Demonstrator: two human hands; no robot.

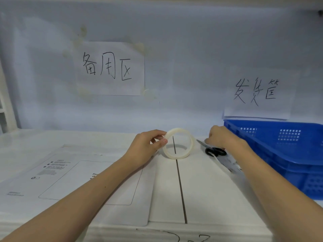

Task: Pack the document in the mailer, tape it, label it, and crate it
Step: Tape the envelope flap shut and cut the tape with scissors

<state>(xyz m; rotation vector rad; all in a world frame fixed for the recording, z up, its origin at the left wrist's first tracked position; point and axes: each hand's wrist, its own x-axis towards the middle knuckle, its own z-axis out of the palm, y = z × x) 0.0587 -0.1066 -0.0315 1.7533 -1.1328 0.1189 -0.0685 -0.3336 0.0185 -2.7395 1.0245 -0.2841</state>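
Occlusions and crops
blue crate (pixel 286 154) cut by right edge; scissors (pixel 214 151) part under right hand (pixel 222 138); mailer (pixel 73 177) print blurred, unreadable.

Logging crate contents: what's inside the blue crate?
The visible part of the blue crate shows only bare perforated walls. Its floor and right end are hidden from view, so contents there cannot be ruled out.

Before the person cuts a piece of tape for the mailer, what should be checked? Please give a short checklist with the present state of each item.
1. Tape roll held upright in left hand: ok.
2. Right hand at the scissors: ok; grip cannot tell.
3. Tape strip already pulled out: cannot tell.
4. Mailer lies flat on the table: ok.
5. Mailer flap closed: cannot tell.
6. Blue crate within reach at right: ok.
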